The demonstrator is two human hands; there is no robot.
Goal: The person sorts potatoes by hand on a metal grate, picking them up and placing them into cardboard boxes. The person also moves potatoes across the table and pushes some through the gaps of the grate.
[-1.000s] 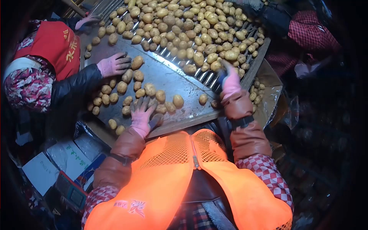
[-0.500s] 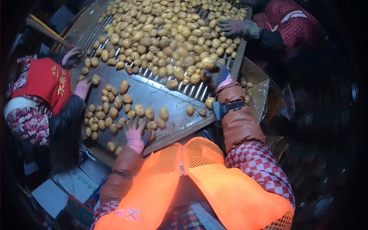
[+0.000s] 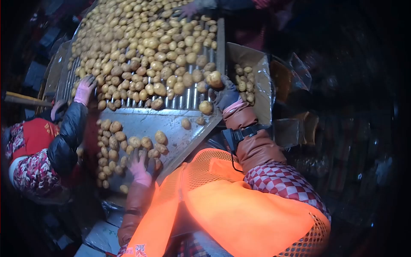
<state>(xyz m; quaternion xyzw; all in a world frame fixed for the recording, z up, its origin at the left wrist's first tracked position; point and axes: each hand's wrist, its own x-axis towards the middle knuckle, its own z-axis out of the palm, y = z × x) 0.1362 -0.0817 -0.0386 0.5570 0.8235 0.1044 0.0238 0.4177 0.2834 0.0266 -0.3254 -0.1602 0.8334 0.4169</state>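
Observation:
My left hand [image 3: 141,168], in a pink glove with dark fingers, lies with its fingers spread on the metal sheet [image 3: 143,121]. Its fingertips touch the near side of a loose group of potatoes [image 3: 112,143]. At the right edge of the rollers [image 3: 185,101] is my right hand [image 3: 227,95], in a dark-fingered glove. Its fingers and thumb curl about a large pale potato [image 3: 213,79]; part of the grip is hidden. Another potato [image 3: 205,107] rests just below that hand. A dense spread of potatoes [image 3: 141,51] covers the rollers beyond.
On the left a person in a red garment [image 3: 36,137] reaches a gloved hand [image 3: 85,89] to the rollers. Another person's gloved hand [image 3: 187,9] is at the far side. An open cardboard box [image 3: 261,77] holding potatoes [image 3: 244,83] stands right of the rollers.
The whole view has turned and shifted, so the rollers sit further left. The left co-worker's pink-gloved hand has moved from the metal sheet up to the rollers. Both my hands keep similar places.

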